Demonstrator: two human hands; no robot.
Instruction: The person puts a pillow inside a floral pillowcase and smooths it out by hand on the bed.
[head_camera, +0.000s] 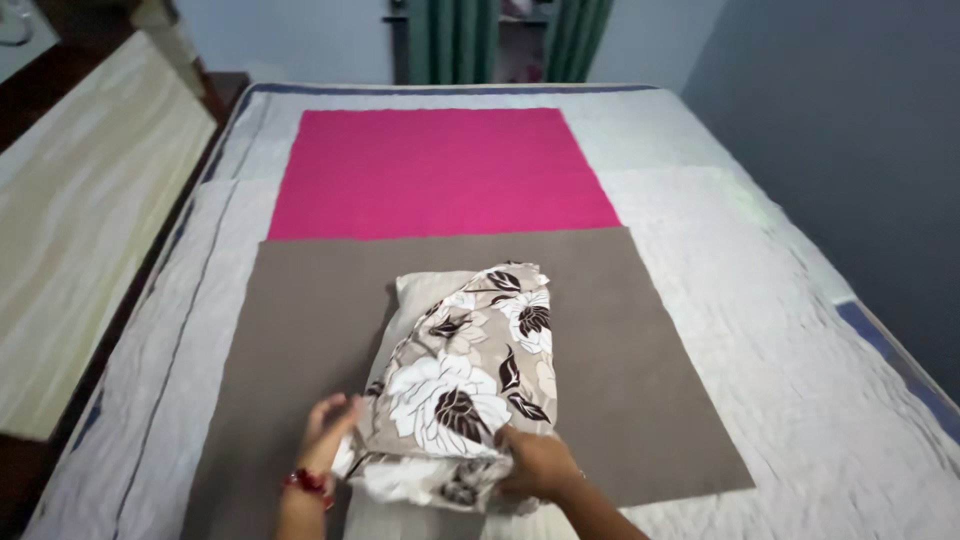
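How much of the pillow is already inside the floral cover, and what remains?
Most of the pillow is inside the floral pillowcase; only a pale corner shows at the far end. The left hand and right hand grip the bunched cloth at the near end. That end is not yet smooth. It lies on the brown cloth.

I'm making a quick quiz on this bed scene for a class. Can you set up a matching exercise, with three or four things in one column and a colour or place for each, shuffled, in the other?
Things:
1. floral pillowcase
2. pink cloth
3. brown cloth
4. curtains

Colour or place:
A. green, at the far wall
B. gripped at its near end by the left hand and right hand
C. flat on the bed, farther from the person
D. flat under the pillow

Pairs: 1-B, 2-C, 3-D, 4-A
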